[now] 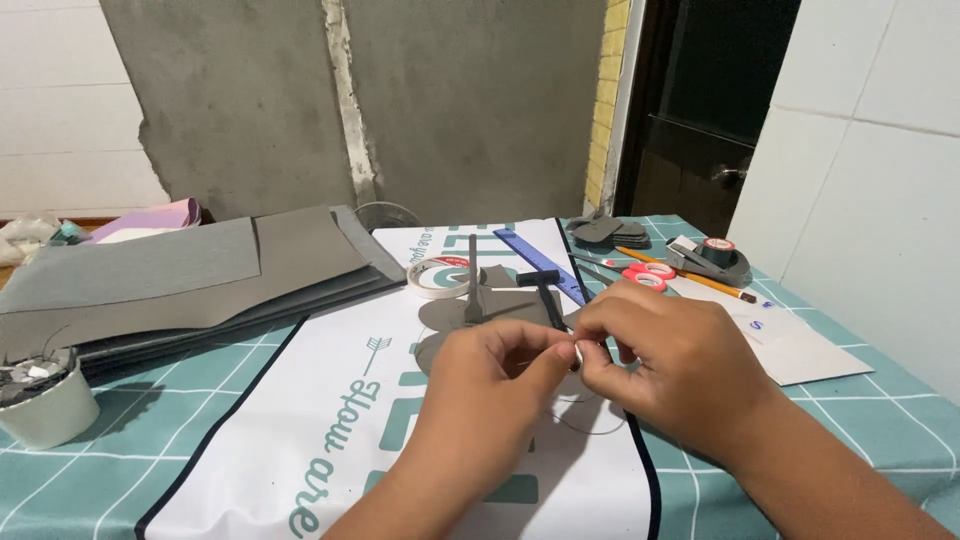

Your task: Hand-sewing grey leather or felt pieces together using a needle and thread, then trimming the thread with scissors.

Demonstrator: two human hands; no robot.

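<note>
My left hand (497, 368) and right hand (655, 352) together pinch a small white piece (577, 352), just in front of the tape roll (440, 276).

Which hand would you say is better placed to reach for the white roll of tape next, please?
The left hand, probably. The white roll of tape lies up and left of both hands, on that hand's side, so the right hand would have to cross over. Both hands are pinching a small item together.
</note>
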